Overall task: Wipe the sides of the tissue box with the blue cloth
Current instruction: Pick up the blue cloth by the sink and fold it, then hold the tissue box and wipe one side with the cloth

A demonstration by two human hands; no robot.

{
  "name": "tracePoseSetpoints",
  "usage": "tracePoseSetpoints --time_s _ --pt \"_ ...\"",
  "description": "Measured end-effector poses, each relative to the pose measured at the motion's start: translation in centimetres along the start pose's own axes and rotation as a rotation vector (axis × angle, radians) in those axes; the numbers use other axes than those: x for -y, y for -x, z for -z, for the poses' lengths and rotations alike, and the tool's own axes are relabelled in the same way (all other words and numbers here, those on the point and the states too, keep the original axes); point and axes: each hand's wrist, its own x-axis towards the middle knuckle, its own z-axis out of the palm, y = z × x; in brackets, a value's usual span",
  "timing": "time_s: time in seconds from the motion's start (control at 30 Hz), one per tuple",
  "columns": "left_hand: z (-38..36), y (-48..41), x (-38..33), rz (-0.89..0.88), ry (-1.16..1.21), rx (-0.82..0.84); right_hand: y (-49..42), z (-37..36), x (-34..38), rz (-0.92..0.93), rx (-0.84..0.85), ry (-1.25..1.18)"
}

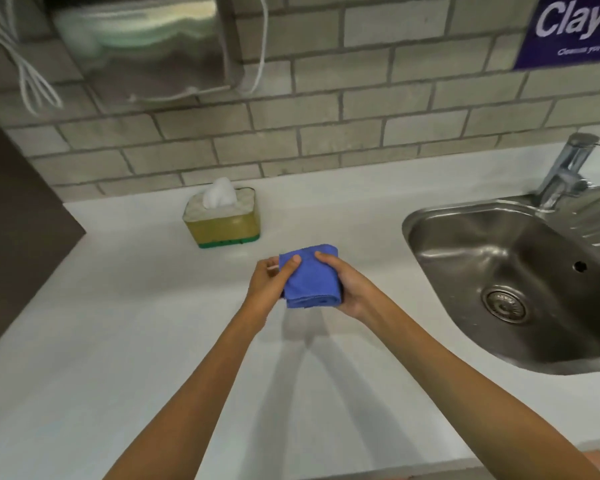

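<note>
A folded blue cloth (pixel 310 278) is held above the white counter between both hands. My left hand (pixel 269 284) pinches its left edge with the thumb on top. My right hand (pixel 349 287) cups its right side and underside. The tissue box (pixel 222 220) stands upright near the brick wall, behind and to the left of the cloth; it has yellowish sides, a green base and a white tissue sticking out of the top. Neither hand touches the box.
A steel sink (pixel 520 271) with a tap (pixel 565 171) is set into the white counter (pixel 118 341) at the right. A metal dispenser (pixel 146 43) hangs on the brick wall above the box. A dark panel (pixel 18 220) borders the counter's left end.
</note>
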Motion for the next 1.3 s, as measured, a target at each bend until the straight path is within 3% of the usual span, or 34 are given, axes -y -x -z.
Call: tracePoseSetpoints --time_s 0.07,0.13,0.23,0.3,0.43,0.6,0.7,0.97,1.3 --pt "2.6 -0.3 0.6 0.144 0.268 0.210 -2.1 -2.5 0.0 -0.029 -0.016 0.069" --pt "5.3 -1.1 0.8 0.252 0.527 0.235 -4.5 -5.2 -0.2 0.002 -0.046 0.204" --pt "12.0 -5.3 2.1 0.309 0.644 0.158 -11.1 -11.0 -0.7 0.141 -0.081 0.571" --pt "13.3 -6.4 2.1 0.364 0.657 0.132 -12.7 -11.1 0.1 0.235 -0.166 0.738" --pt "15.3 -7.8 2.5 0.365 0.646 -0.060 -14.9 -8.0 1.5 0.192 -0.323 0.621" --pt "20.4 -10.5 3.3 0.278 0.460 -0.463 -17.9 -5.6 2.4 0.239 -0.347 0.680" --pt "22.7 -13.8 3.2 0.237 0.298 -0.565 -20.9 -6.8 2.7 0.193 -0.323 0.797" --pt "22.1 -20.4 2.1 0.194 0.004 -0.575 -25.0 -8.4 1.2 0.174 -0.320 0.851" --pt "20.0 -20.5 2.7 0.085 -0.181 -0.510 -24.3 -8.5 -0.1 0.304 -0.326 0.881"
